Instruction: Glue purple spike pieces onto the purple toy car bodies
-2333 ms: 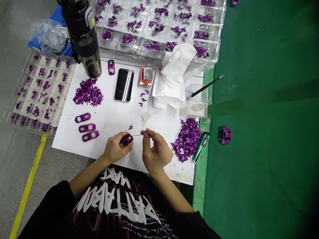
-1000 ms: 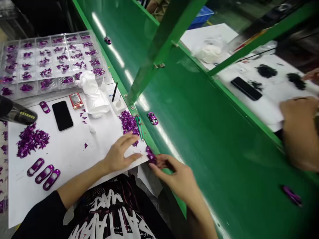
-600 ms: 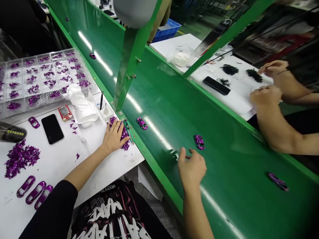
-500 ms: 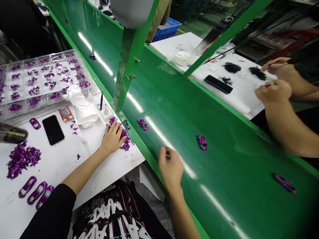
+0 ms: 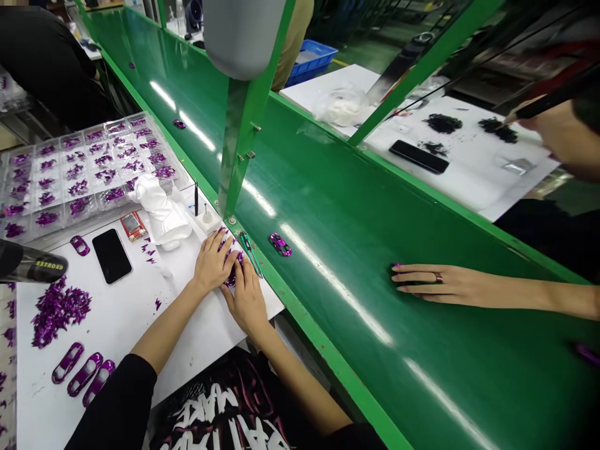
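A small heap of shiny purple pointed pieces [image 5: 233, 272] lies at the table's edge, partly hidden under my hands. My left hand [image 5: 212, 261] rests flat on its near left side, fingers stretched out. Against its near right side lies my right hand [image 5: 247, 299], fingers extended and touching the pieces; nothing shows in its grip. Just beyond the fingertips is a green utility knife [image 5: 250, 252]. A white block [image 5: 209, 220] holding black tweezers [image 5: 195, 199] stands behind the heap.
A green conveyor belt [image 5: 328, 187] carries purple toy cars [image 5: 280, 244]. A co-worker's hand [image 5: 435, 282] reaches over it. On my table are a larger purple pile [image 5: 60, 309], car bodies [image 5: 85, 375], a phone [image 5: 112, 255], a compartment tray [image 5: 89, 165] and crumpled white material [image 5: 162, 209].
My right hand has come from over the belt to the heap beside my left hand. Across the belt, a co-worker's hand has reached in over a toy car. The view has shifted slightly.
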The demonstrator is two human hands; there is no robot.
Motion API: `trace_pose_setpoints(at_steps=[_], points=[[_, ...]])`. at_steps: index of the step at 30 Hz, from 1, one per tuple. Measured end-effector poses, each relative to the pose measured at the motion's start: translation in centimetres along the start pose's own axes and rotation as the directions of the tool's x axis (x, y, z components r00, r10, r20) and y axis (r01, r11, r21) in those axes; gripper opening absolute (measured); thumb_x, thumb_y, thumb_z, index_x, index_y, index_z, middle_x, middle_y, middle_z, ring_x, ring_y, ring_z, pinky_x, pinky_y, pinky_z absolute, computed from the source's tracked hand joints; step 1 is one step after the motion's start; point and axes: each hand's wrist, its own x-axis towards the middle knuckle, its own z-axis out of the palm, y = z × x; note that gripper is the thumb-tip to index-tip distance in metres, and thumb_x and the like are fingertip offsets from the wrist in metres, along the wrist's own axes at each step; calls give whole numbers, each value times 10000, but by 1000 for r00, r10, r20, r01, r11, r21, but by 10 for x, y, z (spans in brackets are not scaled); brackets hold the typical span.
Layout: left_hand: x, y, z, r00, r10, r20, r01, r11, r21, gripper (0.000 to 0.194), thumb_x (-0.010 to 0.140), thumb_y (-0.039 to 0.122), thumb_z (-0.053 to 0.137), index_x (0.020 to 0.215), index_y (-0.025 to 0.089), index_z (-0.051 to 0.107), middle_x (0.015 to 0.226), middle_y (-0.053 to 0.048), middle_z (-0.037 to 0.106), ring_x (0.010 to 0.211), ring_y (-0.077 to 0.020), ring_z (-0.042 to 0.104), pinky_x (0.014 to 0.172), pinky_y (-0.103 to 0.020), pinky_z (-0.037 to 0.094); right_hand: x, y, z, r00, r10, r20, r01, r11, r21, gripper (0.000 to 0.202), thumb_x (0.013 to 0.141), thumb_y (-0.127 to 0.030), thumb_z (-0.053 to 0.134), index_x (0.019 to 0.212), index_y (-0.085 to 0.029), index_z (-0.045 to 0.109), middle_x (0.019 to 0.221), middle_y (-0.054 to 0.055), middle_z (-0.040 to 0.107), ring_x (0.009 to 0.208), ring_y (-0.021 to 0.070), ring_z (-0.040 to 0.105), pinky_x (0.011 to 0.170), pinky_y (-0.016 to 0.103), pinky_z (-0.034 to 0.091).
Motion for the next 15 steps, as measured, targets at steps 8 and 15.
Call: trace_pose_setpoints(at_steps=[8, 15], points=[[-15, 1, -14, 999, 13, -36, -18, 991, -136, 482, 1095, 338, 286, 1264, 184, 710, 1300, -133, 735, 1282, -257, 640, 1191, -513, 461, 18, 7, 3, 992, -105, 76, 99, 993, 71, 837, 981, -352, 593, 1652, -104, 159, 1636, 297, 351, 1553, 401, 337, 1195, 639, 416], [11, 0, -2, 999, 11, 30, -6, 989, -148, 484, 1063, 384, 376, 1420, 159, 614, 1544, -176, 570, 1492, -306, 467, 1234, -586, 375, 47, 18, 23, 985, -138, 105, 131, 989, 72, 1068, 877, -460, 698, 1639, 9, 115, 1690, 342, 194, 1599, 464, 158, 1219, 710, 322]])
